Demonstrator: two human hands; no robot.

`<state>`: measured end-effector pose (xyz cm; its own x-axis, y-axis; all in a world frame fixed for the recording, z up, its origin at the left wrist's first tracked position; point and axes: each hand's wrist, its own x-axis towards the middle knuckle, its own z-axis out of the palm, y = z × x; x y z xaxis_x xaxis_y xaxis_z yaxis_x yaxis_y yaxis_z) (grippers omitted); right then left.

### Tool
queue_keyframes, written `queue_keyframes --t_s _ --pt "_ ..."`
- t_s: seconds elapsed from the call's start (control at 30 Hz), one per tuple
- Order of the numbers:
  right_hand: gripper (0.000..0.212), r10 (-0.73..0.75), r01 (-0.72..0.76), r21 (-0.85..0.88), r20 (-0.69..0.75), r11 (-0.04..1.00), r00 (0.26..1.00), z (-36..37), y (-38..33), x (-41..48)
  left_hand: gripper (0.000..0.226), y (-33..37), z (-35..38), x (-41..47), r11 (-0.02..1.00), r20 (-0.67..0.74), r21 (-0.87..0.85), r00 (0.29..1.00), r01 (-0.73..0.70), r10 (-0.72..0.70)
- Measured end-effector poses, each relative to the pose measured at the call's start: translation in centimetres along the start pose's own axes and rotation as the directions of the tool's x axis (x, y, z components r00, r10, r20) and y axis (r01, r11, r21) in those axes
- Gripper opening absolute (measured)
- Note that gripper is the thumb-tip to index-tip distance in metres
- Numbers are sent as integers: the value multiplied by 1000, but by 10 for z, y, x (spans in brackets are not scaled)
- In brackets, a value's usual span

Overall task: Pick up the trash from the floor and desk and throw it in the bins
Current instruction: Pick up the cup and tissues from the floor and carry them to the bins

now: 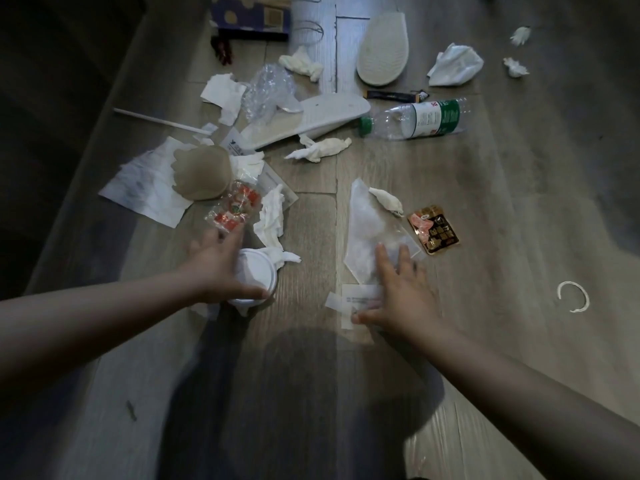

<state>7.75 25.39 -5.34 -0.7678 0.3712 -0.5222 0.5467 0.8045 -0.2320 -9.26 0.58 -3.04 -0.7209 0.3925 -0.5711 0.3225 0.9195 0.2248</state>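
Note:
Trash lies scattered on the grey wood floor [311,375]. My left hand [221,268] lies over a white plastic cup [258,271] lying on its side, thumb under its rim, fingers reaching toward a red and clear wrapper [235,206]. My right hand [401,292] is spread flat, fingers on a clear plastic bag [367,230], thumb on a small white paper slip [356,299]. An orange and black snack packet [433,230] lies just right of the bag. Crumpled tissues [272,220] sit between my hands.
Farther off lie an empty plastic bottle [415,119] with a green cap, two pale slippers [382,50], bubble wrap [268,91], a beige pad [202,173] on paper, a white stick [159,121], more tissues [455,65] and a white ring [573,296]. A patterned box [249,15] stands at the back.

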Motion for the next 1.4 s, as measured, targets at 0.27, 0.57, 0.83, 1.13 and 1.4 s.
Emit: queue_keyframes --t_s 0.27,0.57,0.83,1.13,1.4 --pt "106 61 -49 178 -59 983 996 4 -10 -13 129 20 17 -2 970 -130 -217 988 -108 81" --pt "71 10 41 383 -130 923 992 3 -11 -15 137 37 -13 8 948 -127 42 939 -316 319" --pt "9 -57 109 282 -189 953 980 -9 3 -8 104 54 -18 36 961 63 100 966 -257 252" --pt "20 179 -74 644 -98 762 979 -91 50 23 95 62 -5 30 957 26 -14 957 -289 290" --pt "54 278 -224 514 -28 828 960 -101 73 67 99 68 -10 31 949 -43 -149 960 -278 275"
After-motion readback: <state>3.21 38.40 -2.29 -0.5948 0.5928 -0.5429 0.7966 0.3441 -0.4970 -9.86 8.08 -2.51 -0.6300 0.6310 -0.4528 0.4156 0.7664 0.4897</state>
